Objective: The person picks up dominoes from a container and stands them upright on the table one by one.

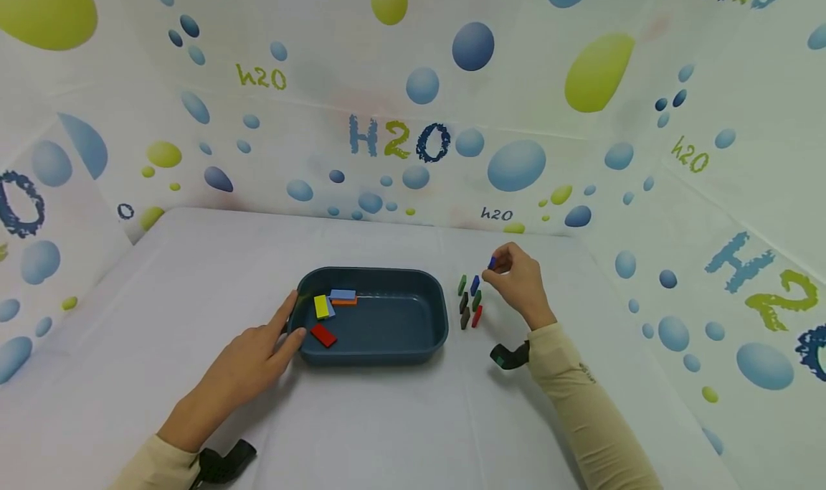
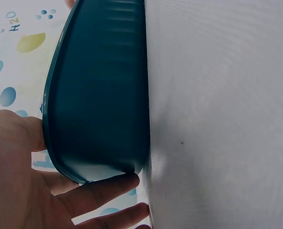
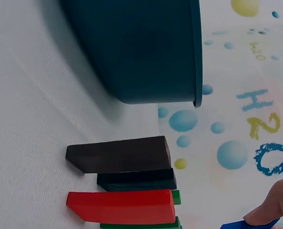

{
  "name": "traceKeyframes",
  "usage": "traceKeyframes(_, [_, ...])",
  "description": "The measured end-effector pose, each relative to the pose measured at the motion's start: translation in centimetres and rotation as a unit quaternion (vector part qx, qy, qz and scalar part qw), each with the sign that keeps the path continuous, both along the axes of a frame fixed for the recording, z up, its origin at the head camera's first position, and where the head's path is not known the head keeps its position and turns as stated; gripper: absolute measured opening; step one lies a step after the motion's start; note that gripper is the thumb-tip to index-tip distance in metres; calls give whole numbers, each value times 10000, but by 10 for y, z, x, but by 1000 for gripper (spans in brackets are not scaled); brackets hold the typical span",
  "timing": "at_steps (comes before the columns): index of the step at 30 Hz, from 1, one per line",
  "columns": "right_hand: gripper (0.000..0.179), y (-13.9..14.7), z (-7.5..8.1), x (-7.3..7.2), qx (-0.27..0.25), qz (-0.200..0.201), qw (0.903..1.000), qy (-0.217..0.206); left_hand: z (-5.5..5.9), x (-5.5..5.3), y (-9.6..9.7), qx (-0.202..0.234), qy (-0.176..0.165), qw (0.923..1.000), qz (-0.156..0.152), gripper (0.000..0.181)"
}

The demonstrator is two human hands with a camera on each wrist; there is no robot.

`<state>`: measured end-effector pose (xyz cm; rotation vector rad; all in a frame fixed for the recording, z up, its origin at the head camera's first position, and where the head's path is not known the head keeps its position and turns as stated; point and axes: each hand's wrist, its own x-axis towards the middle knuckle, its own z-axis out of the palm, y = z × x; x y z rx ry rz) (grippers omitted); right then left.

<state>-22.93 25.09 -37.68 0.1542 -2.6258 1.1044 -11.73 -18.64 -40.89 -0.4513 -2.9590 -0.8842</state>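
A dark teal tray [image 1: 377, 356] stands on the white table. At its left end is my left hand [image 1: 241, 364], fingers fairly straight, thumb at the rim and fingertips along the outer wall; the left wrist view shows this hand [image 2: 17, 176] against the tray [image 2: 98, 95]. My right hand [image 1: 519, 282] pinches a small blue block [image 1: 492, 263] between thumb and fingers, above the table behind a group of standing blocks. That blue block [image 3: 248, 224] shows partly in the right wrist view. Upright in two columns stand a red block [image 1: 477, 316], a blue block [image 1: 475, 285], green ones and dark ones.
Inside the tray, toward its left, lie a red block [image 1: 324, 335], a yellow block [image 1: 321, 307], light blue blocks [image 1: 343, 294] and an orange block [image 1: 344, 302]. A printed sheet [image 1: 310, 117] rises behind the table. Dark wrist devices [image 1: 510, 356] sit on both forearms.
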Motion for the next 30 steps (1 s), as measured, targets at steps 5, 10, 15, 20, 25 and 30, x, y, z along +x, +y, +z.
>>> traceKeyframes(5, [30, 3, -2, -1, -32, -38, 9998, -177, 0, 1, 0, -2, 40, 10000, -7, 72])
traceKeyframes(10, [30, 6, -6, -3, -36, -50, 9994, -335, 0, 1, 0, 14, 66, 10000, 3, 71])
traceKeyframes(15, [30, 8, -10, -5, -107, -32, 9985, -533, 0, 1, 0, 30, 55, 10000, -19, 71])
traceKeyframes(20, [30, 9, -15, -6, -81, -20, 9977, -673, 1, 2, 0, 53, 28, 10000, -27, 72])
traceKeyframes(25, [29, 9, -21, -9, -34, -13, 9973, -736, 2, 2, 0, 65, 17, 10000, -22, 71])
traceKeyframes(30, [28, 10, -28, -11, 101, -7, 9969, -781, 2, 2, 0, 58, -17, 10000, -20, 72])
